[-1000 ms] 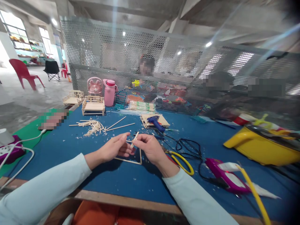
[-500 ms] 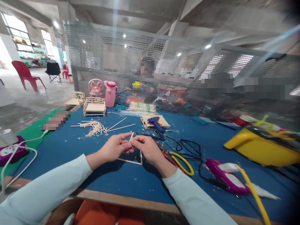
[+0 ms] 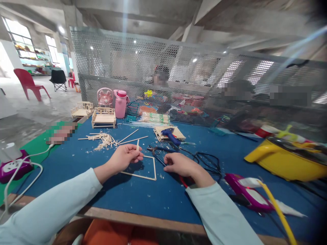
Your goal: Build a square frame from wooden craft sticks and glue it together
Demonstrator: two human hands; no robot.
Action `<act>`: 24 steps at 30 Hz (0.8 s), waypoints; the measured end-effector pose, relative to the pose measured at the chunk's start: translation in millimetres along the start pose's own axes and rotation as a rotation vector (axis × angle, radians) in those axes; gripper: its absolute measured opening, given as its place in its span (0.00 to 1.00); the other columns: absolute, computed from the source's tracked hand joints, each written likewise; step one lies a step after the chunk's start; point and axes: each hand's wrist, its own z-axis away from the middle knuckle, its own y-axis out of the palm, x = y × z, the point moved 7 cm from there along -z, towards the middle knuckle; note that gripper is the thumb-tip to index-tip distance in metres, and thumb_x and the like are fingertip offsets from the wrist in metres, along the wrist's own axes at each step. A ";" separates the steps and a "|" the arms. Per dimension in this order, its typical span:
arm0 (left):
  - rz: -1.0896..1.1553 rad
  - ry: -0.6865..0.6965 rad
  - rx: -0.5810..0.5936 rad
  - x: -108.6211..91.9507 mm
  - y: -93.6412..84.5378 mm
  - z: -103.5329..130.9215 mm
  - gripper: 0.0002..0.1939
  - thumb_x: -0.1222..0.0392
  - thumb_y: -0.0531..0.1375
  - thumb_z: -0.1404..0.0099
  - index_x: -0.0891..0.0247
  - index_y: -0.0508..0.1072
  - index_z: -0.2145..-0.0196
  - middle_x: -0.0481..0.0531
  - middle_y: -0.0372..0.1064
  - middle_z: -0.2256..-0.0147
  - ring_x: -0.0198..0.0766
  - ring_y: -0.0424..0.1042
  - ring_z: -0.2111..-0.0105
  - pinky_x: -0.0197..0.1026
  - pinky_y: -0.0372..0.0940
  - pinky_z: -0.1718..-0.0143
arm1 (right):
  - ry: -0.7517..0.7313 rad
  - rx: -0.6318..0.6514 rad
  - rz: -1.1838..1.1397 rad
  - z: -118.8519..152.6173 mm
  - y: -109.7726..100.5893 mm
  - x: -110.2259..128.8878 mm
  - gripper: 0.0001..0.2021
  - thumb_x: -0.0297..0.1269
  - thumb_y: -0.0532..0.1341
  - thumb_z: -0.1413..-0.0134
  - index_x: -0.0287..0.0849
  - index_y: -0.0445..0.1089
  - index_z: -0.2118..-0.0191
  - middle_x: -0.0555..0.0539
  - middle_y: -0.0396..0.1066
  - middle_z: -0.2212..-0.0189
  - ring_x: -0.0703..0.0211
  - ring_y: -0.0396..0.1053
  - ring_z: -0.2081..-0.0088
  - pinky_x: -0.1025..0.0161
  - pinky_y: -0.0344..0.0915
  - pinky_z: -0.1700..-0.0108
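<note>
My left hand (image 3: 125, 157) is closed, pinching a short wooden stick (image 3: 138, 145) upright between thumb and fingers. Below it a rectangular frame of thin sticks (image 3: 154, 169) lies flat on the blue table, its left part hidden by that hand. My right hand (image 3: 182, 166) is over the pliers (image 3: 157, 157), thumb and forefinger curved but apart. It covers most of the handles; a bit of red handle shows beneath it. A blue glue gun (image 3: 170, 135) rests on a flat stick-built piece (image 3: 158, 132) behind the pliers.
Loose sticks and scraps (image 3: 104, 140) lie at left centre. Small stick-built furniture models (image 3: 103, 117) and a pink bottle (image 3: 121, 103) stand behind. A purple power strip (image 3: 246, 194), black cable (image 3: 208, 160) and yellow pot (image 3: 288, 160) occupy the right. A perforated metal screen (image 3: 114, 68) closes the back.
My right hand has let go of the short stick and moved right, over the pliers. My left hand keeps the stick, slightly further left. More of the stick frame shows.
</note>
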 end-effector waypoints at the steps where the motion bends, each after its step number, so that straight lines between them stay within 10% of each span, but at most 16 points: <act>1: 0.002 0.004 -0.001 0.0 -0.2 -0.4 0.02 0.70 0.58 0.41 0.69 0.70 0.68 0.49 0.72 0.75 0.27 0.71 0.76 0.31 0.63 0.72 | 0.010 -0.005 0.014 -0.4 1.9 2.3 0.04 0.33 0.63 0.63 0.42 0.67 0.80 0.52 0.68 0.81 0.65 0.60 0.80 0.68 0.50 0.78; 11: -0.025 0.040 0.009 -3.1 -2.2 0.0 0.07 0.62 0.63 0.45 0.68 0.70 0.69 0.50 0.73 0.74 0.29 0.71 0.75 0.32 0.61 0.72 | 0.208 -0.366 0.035 2.5 -30.9 1.8 0.05 0.34 0.51 0.49 0.42 0.61 0.72 0.47 0.66 0.76 0.61 0.60 0.74 0.66 0.48 0.73; 15: -0.076 0.231 0.062 -13.7 1.2 2.6 0.13 0.55 0.65 0.50 0.67 0.72 0.70 0.50 0.73 0.74 0.32 0.71 0.71 0.37 0.62 0.62 | 0.139 -0.540 -0.534 8.9 -42.6 -0.2 0.13 0.47 0.57 0.54 0.43 0.57 0.74 0.54 0.57 0.82 0.66 0.52 0.80 0.68 0.48 0.77; 19: -0.077 0.412 0.024 -27.8 -1.4 8.5 0.18 0.48 0.64 0.50 0.66 0.72 0.70 0.52 0.74 0.70 0.38 0.72 0.64 0.40 0.61 0.58 | -0.009 -0.248 -1.253 1.4 -17.6 23.9 0.20 0.52 0.61 0.58 0.46 0.51 0.74 0.62 0.43 0.88 0.71 0.38 0.86 0.71 0.38 0.84; 24: -0.034 0.412 0.113 -29.8 2.9 10.9 0.18 0.47 0.64 0.50 0.65 0.72 0.69 0.52 0.73 0.70 0.38 0.71 0.64 0.41 0.62 0.57 | -0.102 0.024 -1.597 -0.3 9.6 62.2 0.22 0.48 0.64 0.57 0.45 0.48 0.75 0.64 0.40 0.89 0.73 0.34 0.87 0.73 0.35 0.85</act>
